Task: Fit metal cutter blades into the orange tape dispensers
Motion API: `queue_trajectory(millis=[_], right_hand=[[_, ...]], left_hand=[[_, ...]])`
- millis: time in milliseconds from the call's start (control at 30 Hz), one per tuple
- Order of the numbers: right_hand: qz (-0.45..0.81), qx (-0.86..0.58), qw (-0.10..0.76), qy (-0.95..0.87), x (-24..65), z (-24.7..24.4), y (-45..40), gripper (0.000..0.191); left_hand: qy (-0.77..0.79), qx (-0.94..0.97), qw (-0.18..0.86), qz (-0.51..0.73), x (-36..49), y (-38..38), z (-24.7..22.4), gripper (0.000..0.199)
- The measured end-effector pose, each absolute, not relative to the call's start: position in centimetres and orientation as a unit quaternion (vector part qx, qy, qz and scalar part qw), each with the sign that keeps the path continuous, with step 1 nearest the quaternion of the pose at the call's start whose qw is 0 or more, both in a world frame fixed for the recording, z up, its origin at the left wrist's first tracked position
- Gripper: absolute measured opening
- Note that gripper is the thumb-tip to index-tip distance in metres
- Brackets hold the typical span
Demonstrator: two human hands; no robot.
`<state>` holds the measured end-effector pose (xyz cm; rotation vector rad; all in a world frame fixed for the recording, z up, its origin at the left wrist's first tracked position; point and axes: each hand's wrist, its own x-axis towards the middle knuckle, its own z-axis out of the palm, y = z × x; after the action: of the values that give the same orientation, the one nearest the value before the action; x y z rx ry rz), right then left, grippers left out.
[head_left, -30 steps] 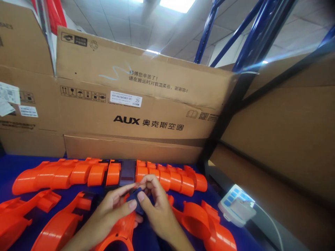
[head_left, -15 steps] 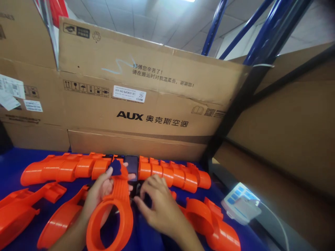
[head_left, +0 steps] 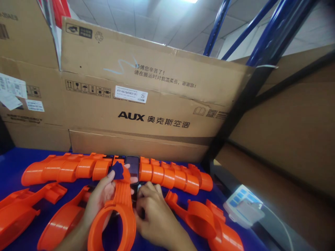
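An orange plastic part with a wide ring and a ribbed handle (head_left: 123,197) is in my left hand (head_left: 98,197), its ring end toward me. At the handle's top is a dark blue piece (head_left: 117,170), with my left thumb against it. My right hand (head_left: 155,214) is just right of the handle, low over the blue surface. Its fingers are curled together; whatever is between them is hidden. Some small dark items lie by its fingertips, too obscured to name. A phone-like dark flat device (head_left: 132,166) rests behind both hands.
Similar orange parts stand in a left row (head_left: 85,168) and a right row (head_left: 167,177). More lie nearer, at left (head_left: 61,219) and right (head_left: 200,218). Behind is a cardboard wall (head_left: 157,94). A white and blue box (head_left: 243,205) with a cable sits at right, by a rack post (head_left: 240,94).
My right hand's fingers have drawn closer together and dipped beside the handle. My left hand still holds the orange part. The whole view has shifted slightly.
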<state>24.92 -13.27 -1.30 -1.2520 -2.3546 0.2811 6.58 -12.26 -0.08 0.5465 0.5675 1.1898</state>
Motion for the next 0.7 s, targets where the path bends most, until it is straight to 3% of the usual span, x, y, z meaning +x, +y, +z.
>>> queue_trajectory(millis=[433,567,700], right_hand=[[0.208,-0.54,0.506,-0.64,26.6,-1.0,-11.8,0.039],[0.344,-0.458,0.537,-0.618,26.3,-0.5,-12.4,0.032],[0.437,-0.415,0.501,-0.621,25.8,-0.1,-13.0,0.027]], left_hand=[[0.252,0.281,0.754,0.537,7.5,-11.9,-1.9,0.075],[0.254,0.266,0.752,0.547,8.0,-12.0,-2.1,0.074],[0.258,0.234,0.748,0.564,7.9,-12.3,-1.9,0.07]])
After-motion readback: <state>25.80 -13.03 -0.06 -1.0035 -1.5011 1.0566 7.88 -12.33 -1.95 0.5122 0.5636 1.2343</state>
